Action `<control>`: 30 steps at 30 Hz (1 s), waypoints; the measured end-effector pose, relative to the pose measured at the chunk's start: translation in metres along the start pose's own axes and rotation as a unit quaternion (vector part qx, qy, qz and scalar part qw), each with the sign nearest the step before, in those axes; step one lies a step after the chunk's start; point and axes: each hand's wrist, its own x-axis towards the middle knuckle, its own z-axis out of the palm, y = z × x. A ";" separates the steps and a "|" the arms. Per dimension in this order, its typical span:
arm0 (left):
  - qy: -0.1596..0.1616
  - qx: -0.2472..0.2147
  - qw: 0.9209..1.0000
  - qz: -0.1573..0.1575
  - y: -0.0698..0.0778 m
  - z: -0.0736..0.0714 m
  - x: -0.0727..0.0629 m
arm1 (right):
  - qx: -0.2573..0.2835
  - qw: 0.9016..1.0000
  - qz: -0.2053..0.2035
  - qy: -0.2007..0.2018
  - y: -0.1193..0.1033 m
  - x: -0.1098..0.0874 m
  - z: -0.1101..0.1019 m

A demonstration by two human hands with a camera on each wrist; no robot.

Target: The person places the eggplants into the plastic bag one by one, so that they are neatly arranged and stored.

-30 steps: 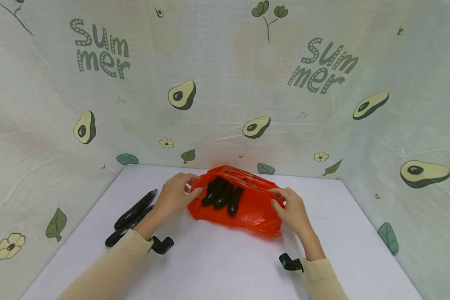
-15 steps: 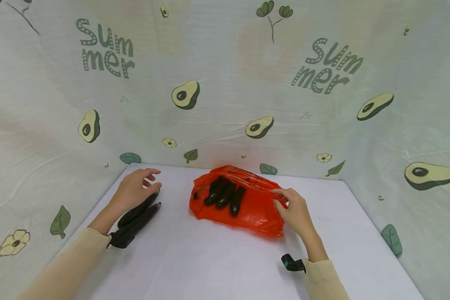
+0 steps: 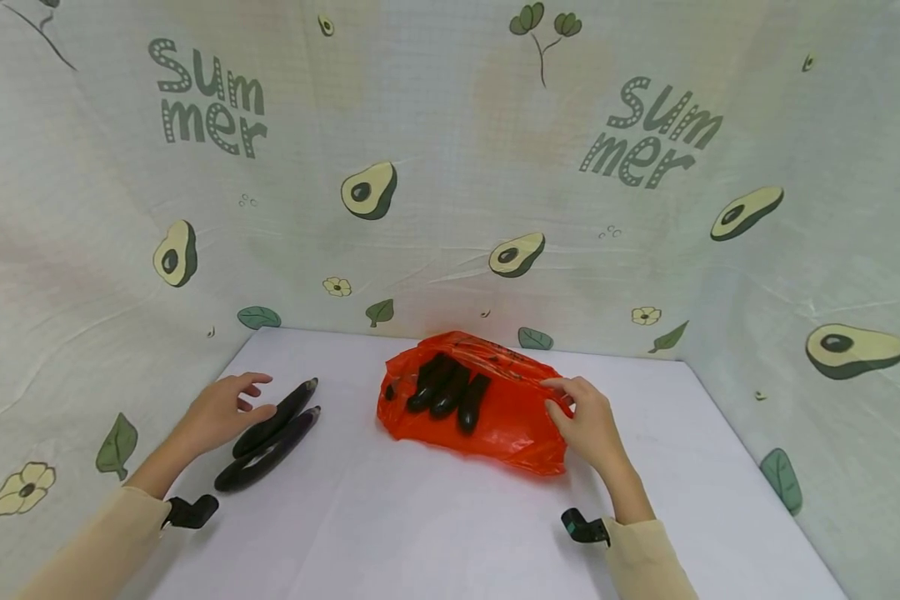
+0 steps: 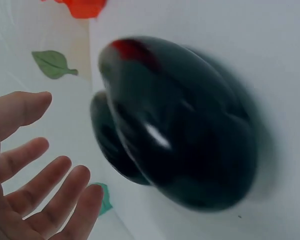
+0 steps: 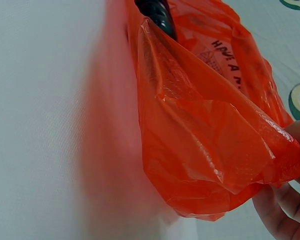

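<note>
In the head view my left hand (image 3: 221,410) hovers at the left beside two long dark eggplants lying side by side, the farther eggplant (image 3: 288,412) and the nearer eggplant (image 3: 273,458). Its fingers are spread and hold nothing; the left wrist view shows the hand (image 4: 45,200) apart from a glossy eggplant (image 4: 185,130). A red plastic bag (image 3: 506,437) lies mid-table with its mouth facing me, several eggplants (image 3: 450,393) inside. My right hand (image 3: 588,417) pinches the bag's right edge; in the right wrist view thumb and fingers meet at the stretched plastic (image 5: 205,135).
A white table (image 3: 420,533) carries everything. Behind it and at both sides hangs a pale cloth (image 3: 435,192) printed with avocados and leaves. Small black cameras sit on both wrists, the left camera (image 3: 193,512) close to the nearer eggplant.
My left hand has left the bag's left edge, moved left over the two loose eggplants, then drawn back toward me to their left side. The right hand keeps hold of the bag.
</note>
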 end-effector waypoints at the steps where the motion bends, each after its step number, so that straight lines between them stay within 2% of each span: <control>1: -0.005 -0.001 1.000 -0.005 -0.004 0.000 -0.001 | -0.001 1.000 0.000 0.000 0.000 0.000 0.000; 6: -0.030 -0.002 0.999 -0.026 -0.019 0.005 -0.005 | -0.002 1.000 -0.001 0.001 0.000 0.000 -0.001; 9: -0.043 -0.003 0.999 -0.032 -0.022 0.005 -0.007 | 0.000 1.000 -0.001 0.003 0.001 0.000 -0.001; 18: -0.057 -0.018 0.998 -0.035 -0.021 0.008 -0.012 | 0.000 1.000 -0.002 0.006 -0.001 0.000 -0.002; 25: -0.102 -0.040 0.993 -0.036 -0.021 0.007 -0.013 | -0.001 1.000 0.002 -0.001 -0.001 0.001 -0.003; 30: -0.118 -0.037 0.992 -0.038 -0.022 0.005 -0.012 | 0.000 1.000 0.005 -0.004 0.000 0.000 -0.003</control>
